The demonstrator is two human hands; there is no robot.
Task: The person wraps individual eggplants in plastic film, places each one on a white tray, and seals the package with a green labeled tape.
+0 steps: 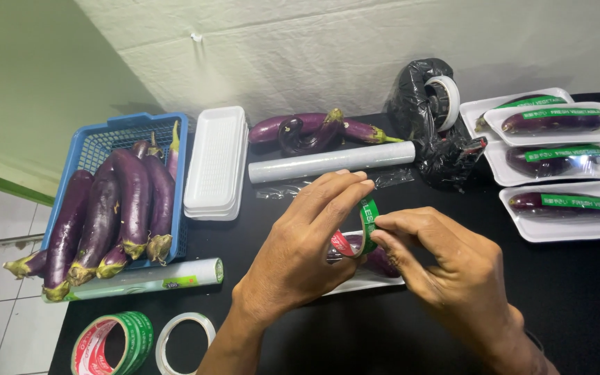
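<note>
Over at the left edge of the black desk [578,305], a blue plastic basket [92,146] holds a heap of long purple eggplants [116,208], and a rolled box of cling film [151,278] lies along its near side. Nearer the front sit a green and red tape roll [109,342] and a clear tape roll [185,339]. Just right of the basket is a stack of white foam trays [217,163], then a roll of clear wrap [331,161] with loose eggplants [314,130] behind it. At the middle both hands work together: the left hand [303,243] and the right hand [446,267] pinch a strip of green tape [369,219] between fingertips, directly above a wrapped eggplant on a foam tray [366,278]. Behind is a black bag with a tape roll [432,104], and to the far right lie four wrapped, green-banded eggplant trays [564,201].
</note>
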